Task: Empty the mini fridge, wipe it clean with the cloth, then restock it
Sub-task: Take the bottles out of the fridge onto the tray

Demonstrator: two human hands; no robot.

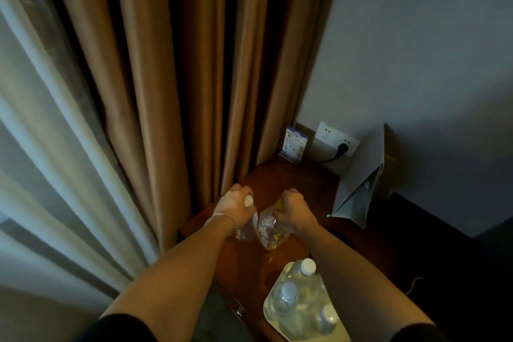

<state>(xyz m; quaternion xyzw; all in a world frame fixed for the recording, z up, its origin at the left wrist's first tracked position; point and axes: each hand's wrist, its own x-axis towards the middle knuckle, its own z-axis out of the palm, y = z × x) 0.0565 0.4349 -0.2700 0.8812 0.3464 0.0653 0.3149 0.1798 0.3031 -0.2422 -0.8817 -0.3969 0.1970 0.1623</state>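
A clear bottle (248, 226) with a white cap is being held by the left hand (233, 203). The fingers are curled round its top part. A bottle with a yellow drink (270, 230) is being held by the right hand (294, 209), and the fingers are wrapped round its neck. Both bottles are standing upright on the brown counter (311, 183), just beside each other. They are close to the brown curtain (166, 78).

A thin bracelet (222, 216) is being worn on the left wrist.

Nearer to the person, three water bottles with white caps (301, 297) are being kept together on a pale tray (270, 311). The tray is sitting at the near end of the counter, under the right arm.

At the far end of the counter, a small card stand (294, 144) is standing by the wall. A white wall socket (337, 137) is being used by a black plug (342, 148). A grey paper bag (361, 183) is leaning against the wall at the right side of the counter. A white curtain (41, 147) is hanging on the left.

The mini fridge and the cloth cannot be seen from here.
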